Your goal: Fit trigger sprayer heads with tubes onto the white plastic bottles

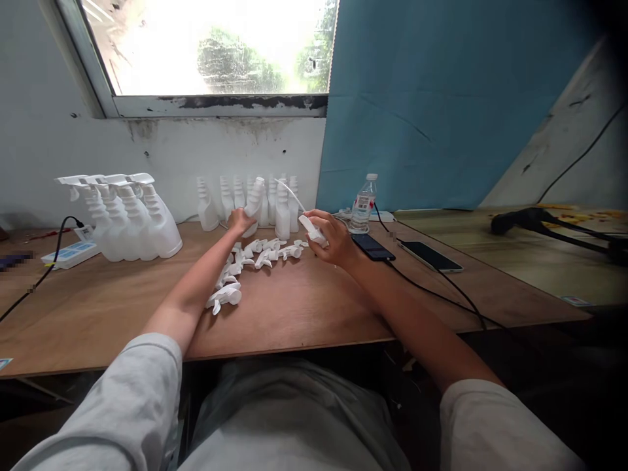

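Note:
My left hand [240, 222] is closed round a white spray bottle [255, 197] that has no head on it, tilted with its neck up and to the right. In my right hand [335, 237] is a white trigger spray head [313, 230]; its thin dip tube [290, 191] points up and left toward the bottle's mouth, apart from it. Below my hands, several loose spray heads [265, 257] lie in a curved row on the brown table [294, 307]. Behind them stand several headless white bottles [282, 212], partly hidden by the held bottle.
Several bottles with spray heads fitted [135, 219] stand together at the left, near a power strip [73, 254]. To the right are a clear water bottle [364, 206], a dark phone [373, 247], another phone [432, 256] and black cables [436, 288].

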### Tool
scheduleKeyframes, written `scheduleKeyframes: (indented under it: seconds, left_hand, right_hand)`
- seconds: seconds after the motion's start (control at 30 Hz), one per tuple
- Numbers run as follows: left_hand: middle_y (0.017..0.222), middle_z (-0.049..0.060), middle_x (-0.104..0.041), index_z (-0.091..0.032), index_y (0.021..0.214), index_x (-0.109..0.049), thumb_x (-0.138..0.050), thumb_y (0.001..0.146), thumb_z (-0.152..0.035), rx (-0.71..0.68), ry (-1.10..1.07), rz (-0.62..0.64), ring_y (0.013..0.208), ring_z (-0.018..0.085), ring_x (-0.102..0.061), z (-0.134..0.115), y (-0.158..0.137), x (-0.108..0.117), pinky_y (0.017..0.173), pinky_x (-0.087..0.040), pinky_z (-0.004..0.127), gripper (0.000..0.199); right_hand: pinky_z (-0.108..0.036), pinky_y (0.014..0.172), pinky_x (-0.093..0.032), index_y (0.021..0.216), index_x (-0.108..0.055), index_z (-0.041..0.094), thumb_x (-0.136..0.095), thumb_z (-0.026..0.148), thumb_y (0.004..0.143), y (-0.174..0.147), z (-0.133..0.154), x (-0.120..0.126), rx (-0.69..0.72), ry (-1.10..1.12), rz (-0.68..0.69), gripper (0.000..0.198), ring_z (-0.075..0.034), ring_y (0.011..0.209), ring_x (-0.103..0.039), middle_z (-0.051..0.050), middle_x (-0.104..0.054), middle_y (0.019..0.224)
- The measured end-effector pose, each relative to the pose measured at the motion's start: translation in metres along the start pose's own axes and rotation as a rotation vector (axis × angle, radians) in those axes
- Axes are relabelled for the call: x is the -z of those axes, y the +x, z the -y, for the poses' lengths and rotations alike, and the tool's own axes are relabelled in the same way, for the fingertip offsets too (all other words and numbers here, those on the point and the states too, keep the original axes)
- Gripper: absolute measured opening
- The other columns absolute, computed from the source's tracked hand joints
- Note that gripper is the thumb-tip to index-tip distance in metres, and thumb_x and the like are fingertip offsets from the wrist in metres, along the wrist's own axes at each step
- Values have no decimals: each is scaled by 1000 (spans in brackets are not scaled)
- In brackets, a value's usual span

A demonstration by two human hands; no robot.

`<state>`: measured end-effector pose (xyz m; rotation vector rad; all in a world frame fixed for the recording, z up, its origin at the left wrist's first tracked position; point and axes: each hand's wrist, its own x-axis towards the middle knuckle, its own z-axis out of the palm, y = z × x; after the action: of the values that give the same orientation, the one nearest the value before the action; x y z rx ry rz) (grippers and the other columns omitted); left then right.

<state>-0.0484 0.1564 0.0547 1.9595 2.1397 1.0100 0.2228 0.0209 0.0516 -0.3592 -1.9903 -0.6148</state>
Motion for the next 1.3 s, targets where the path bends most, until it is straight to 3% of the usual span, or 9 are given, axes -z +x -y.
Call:
scheduleKeyframes:
  seconds: [0.23, 0.67, 0.8, 0.9, 1.0, 1.13, 1.3]
  left_hand:
    - [112, 17, -70, -17, 120, -62, -66, 74, -20, -35, 34, -121, 105, 34, -66, 39, -7, 25, 85, -52, 40, 46]
    - [114, 16, -70, -14, 127, -60, -58, 77, -12, -105, 33, -172, 107, 30, -65, 55, -5, 30, 89, -50, 35, 50]
    - [126, 12, -65, -16, 130, -59, -55, 75, -8, -237, 19, -153, 116, 27, -60, 44, -6, 42, 98, -46, 30, 56]
    - [127, 6, -65, -20, 128, -62, -59, 71, -8, -403, 27, -64, 116, 25, -60, 28, -12, 58, 99, -45, 27, 59]
    - [112, 5, -71, -23, 125, -66, -64, 68, -14, -583, 112, 97, 102, 26, -64, 4, -26, 75, 88, -48, 28, 57]
    - [91, 3, -72, -27, 116, -71, -68, 64, -20, -706, 215, 243, 88, 25, -65, -30, -51, 90, 77, -46, 27, 52]
    - [78, 1, -67, -23, 107, -72, -72, 65, -30, -753, 36, 410, 69, 19, -60, -52, -72, 101, 60, -39, 26, 43]
  right_hand:
    - [-42, 91, -55, 130, -41, 24, -55, 23, 87, -2, 5, -5, 40, 98, 50, 45, -25, 120, -61, -16, -60, 131]
    - [-41, 90, -55, 128, -45, 22, -55, 25, 88, -2, 8, -6, 34, 143, 79, 42, -26, 115, -63, -17, -62, 126]
    - [-40, 89, -54, 122, -49, 22, -56, 26, 88, -2, 10, -8, -86, 173, 0, 34, -26, 110, -65, -14, -65, 118]
    - [-39, 85, -54, 118, -52, 22, -57, 29, 89, -3, 12, -9, -255, 168, -68, 31, -25, 98, -67, -12, -67, 112]
    - [-35, 76, -55, 121, -49, 23, -57, 33, 90, -3, 14, -10, -448, 268, -59, 34, -19, 82, -66, -8, -68, 110]
    - [-37, 83, -54, 114, -50, 21, -66, 41, 83, 5, 10, -8, -521, 354, -206, 40, -22, 96, -64, -9, -64, 116]
    - [-33, 72, -55, 101, -56, 24, -75, 44, 77, 45, -9, 13, -631, 543, -417, 37, -17, 78, -64, -3, -69, 98]
